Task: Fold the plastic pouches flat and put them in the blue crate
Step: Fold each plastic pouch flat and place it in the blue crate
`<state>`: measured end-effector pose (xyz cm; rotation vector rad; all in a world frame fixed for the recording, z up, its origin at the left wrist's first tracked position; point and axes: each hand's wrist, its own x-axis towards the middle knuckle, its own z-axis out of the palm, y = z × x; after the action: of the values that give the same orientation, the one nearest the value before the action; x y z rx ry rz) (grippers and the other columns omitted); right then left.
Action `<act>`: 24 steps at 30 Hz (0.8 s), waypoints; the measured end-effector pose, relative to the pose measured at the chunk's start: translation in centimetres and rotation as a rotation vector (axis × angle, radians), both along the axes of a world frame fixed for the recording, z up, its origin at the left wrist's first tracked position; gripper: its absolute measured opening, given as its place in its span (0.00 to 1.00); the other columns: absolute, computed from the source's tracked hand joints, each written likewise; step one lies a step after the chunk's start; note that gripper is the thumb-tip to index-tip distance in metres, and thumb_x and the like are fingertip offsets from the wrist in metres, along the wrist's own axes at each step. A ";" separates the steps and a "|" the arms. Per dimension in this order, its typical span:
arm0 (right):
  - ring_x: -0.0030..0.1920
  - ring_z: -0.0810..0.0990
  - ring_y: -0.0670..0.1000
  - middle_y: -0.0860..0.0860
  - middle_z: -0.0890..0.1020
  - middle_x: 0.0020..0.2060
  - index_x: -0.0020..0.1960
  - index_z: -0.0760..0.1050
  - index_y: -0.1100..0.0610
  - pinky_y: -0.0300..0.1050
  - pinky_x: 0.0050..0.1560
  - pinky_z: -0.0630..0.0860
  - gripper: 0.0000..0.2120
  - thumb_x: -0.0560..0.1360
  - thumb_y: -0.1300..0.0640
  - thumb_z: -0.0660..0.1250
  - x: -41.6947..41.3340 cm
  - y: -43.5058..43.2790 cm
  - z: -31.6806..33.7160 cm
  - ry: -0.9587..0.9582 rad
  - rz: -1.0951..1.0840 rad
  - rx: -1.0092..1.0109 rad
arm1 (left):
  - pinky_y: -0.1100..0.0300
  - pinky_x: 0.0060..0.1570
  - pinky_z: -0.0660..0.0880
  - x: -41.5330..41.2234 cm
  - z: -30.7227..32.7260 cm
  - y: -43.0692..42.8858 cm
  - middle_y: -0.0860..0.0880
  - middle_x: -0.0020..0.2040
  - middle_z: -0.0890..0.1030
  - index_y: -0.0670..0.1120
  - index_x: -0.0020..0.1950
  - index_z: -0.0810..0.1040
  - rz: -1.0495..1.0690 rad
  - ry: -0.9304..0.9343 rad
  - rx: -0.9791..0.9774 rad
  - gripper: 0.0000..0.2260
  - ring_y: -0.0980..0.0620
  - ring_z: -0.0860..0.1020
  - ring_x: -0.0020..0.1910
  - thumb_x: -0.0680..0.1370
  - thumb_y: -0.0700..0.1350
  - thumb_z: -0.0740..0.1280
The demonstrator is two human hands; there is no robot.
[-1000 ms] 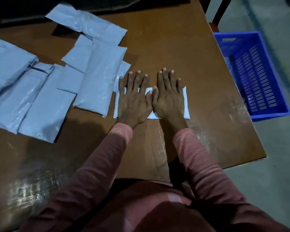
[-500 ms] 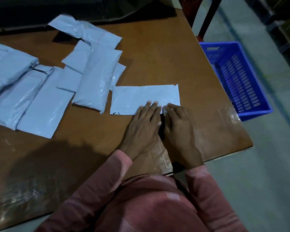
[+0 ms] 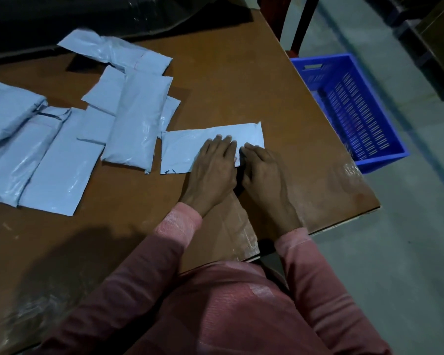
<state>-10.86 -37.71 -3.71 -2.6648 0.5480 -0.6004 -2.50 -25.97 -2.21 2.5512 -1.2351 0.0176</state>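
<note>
The pouch (image 3: 190, 147) you are working on lies flat on the table (image 3: 241, 85), straight ahead of you, its left end just beside the other pouches (image 3: 62, 155) heaped further left. Your left hand (image 3: 210, 172) rests on its near half with the fingers straight, pressing it down and gripping nothing. Your right hand (image 3: 264, 175) sits at the near right corner with the fingers curled. It looks as if they are nipping the edge there, but the corner is hidden under the knuckles, so you cannot tell for certain whether they have hold of it.

Judge the pouch as thin, glossy film: almost weightless, limp, and slippery against both the table and itself. It will likely slide rather than crease unless one palm pins it, and trapped air may make a fold spring back. Take it by an edge or corner, where a fingertip can get under the film, not by the slick middle. Once folded, pinch it across the doubled layers so it stays closed on the way over.

The blue crate (image 3: 379, 162) stands on the floor off the right side of the table, well apart from the pouch, and no pouch shows inside it
</note>
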 end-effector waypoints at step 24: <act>0.82 0.41 0.54 0.53 0.48 0.82 0.83 0.48 0.58 0.57 0.81 0.43 0.29 0.85 0.48 0.44 6.8 -0.3 -1.4 0.360 0.026 0.008 | 0.36 0.79 0.48 5.1 -3.8 2.5 0.43 0.85 0.49 0.46 0.85 0.50 0.223 -0.027 0.129 0.30 0.39 0.46 0.83 0.86 0.60 0.41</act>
<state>-4.09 -37.98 -5.11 -2.7811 0.6072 -0.1062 2.61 -23.49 -6.03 2.7976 -0.9833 0.0214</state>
